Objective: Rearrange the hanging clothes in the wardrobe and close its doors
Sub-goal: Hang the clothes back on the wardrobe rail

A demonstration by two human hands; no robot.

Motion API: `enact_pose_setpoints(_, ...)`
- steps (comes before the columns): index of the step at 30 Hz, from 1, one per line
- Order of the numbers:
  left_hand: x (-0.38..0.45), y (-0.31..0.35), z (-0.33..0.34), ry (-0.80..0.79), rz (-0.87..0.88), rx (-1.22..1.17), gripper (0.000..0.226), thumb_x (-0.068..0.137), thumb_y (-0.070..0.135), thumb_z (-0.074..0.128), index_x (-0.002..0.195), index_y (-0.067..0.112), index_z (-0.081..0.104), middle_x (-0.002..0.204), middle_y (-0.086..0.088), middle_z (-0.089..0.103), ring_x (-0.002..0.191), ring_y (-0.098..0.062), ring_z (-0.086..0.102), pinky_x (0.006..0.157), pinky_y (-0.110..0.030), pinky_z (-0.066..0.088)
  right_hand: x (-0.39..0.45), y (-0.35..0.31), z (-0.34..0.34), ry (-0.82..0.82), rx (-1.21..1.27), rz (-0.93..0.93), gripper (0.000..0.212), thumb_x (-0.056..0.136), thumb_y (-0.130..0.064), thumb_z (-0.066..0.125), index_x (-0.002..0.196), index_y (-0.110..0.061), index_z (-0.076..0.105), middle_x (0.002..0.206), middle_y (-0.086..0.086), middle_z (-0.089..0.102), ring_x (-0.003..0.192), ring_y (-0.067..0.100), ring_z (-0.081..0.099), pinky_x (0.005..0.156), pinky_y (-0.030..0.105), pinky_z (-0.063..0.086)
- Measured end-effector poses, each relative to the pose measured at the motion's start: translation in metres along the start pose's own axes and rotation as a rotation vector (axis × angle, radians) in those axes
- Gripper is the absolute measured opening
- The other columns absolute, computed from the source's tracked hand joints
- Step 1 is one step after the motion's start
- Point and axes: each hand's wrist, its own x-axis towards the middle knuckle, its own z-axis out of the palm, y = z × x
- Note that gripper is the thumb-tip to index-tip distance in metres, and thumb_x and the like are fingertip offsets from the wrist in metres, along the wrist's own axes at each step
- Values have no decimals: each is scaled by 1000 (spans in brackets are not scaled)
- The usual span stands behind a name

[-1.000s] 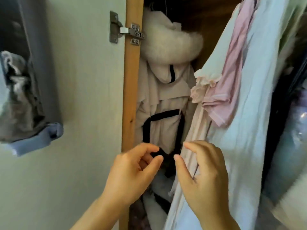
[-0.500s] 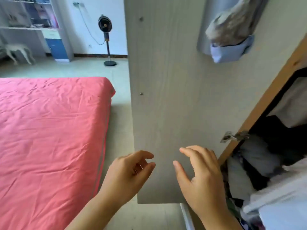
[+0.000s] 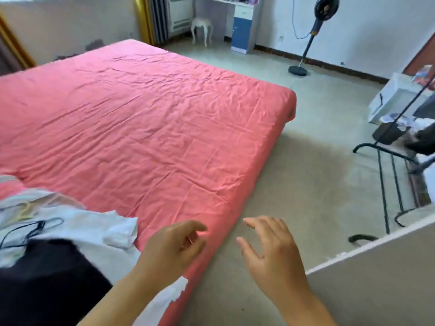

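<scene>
Pink bed (image 3: 141,109) below — left hand (image 3: 171,252) and right hand (image 3: 273,255) apart, empty, fingers seemingly relaxed.

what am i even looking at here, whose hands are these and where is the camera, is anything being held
There is no machine here. A person wears one wide-angle camera on the head, looking forward and down, so the two hands at the bottom are that person's own. The left hand and the right hand both hang in the air with loosely curled fingers and hold nothing. Below them is a bed with a pink sheet. On its near left corner lie a pile of pale clothes, a dark garment and what looks like a black wire hanger. The grey panel at lower right seems to be the wardrobe door seen edge-on. Further off stand a fan, a white stool and a black metal rack on the floor. The wardrobe's inside is out of view.
</scene>
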Motion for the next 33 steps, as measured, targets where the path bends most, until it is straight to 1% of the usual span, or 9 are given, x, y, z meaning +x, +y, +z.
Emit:
enact_pose_setpoints(3,-13,-34,-22,57,-142,-4,25,76,49,58,94,36,67,75,23,62,64,2,58,65,-26,51,17,-20,38,-138,82,-63,31,75,-35,55,96,-15,66,89,-2,64,86,15,53,81,24,41)
enact_pose_setpoints(5,-24,-57,-35,98,-242,5,16,81,38,66,97,36,68,71,21,62,70,2,59,68,-20,49,29,-34,64,-234,129,-124,31,74,-35,55,96,-16,66,90,-2,65,86,16,56,81,24,42)
enact_pose_setpoints(7,-36,-74,-48,137,-322,14,16,83,38,66,100,36,67,70,22,60,74,4,58,69,-16,47,40,-50,87,-324,177,-187,29,74,-35,55,94,-17,66,90,-3,64,85,16,56,79,26,42)
enact_pose_setpoints(13,-67,-115,-79,323,-599,-25,23,82,45,60,101,36,67,76,22,63,74,2,60,73,-25,51,75,-104,155,-547,321,-379,28,73,-35,54,92,-19,65,86,-5,62,83,10,48,75,24,40)
enact_pose_setpoints(16,-75,-134,-92,426,-745,-37,17,84,39,64,100,35,67,76,20,63,76,0,60,73,-25,51,93,-130,194,-670,402,-479,27,74,-35,53,94,-20,64,88,-8,62,84,9,50,71,18,42)
enact_pose_setpoints(20,-80,-158,-107,577,-975,-73,16,86,36,64,102,37,65,80,18,64,82,3,58,74,-18,49,116,-164,251,-876,481,-593,28,75,-37,53,96,-21,64,88,-10,62,81,16,58,70,23,45)
enact_pose_setpoints(22,-78,-169,-113,638,-1066,-104,16,86,34,63,102,37,65,83,16,64,84,3,57,74,-14,48,126,-179,279,-939,493,-638,29,76,-38,54,96,-20,65,89,-10,62,82,17,59,69,22,44)
enact_pose_setpoints(27,-70,-202,-126,726,-1239,-140,15,86,35,62,101,40,64,88,17,64,80,3,59,79,-20,51,146,-211,348,-1046,513,-651,30,74,-30,61,99,-15,67,93,-6,62,90,23,58,75,26,39)
enact_pose_setpoints(33,-62,-257,-146,775,-1333,-177,15,86,32,63,101,34,66,94,16,64,86,0,60,85,-24,50,160,-244,427,-1115,484,-671,28,83,-23,67,109,-12,64,106,0,62,105,23,52,83,24,35)
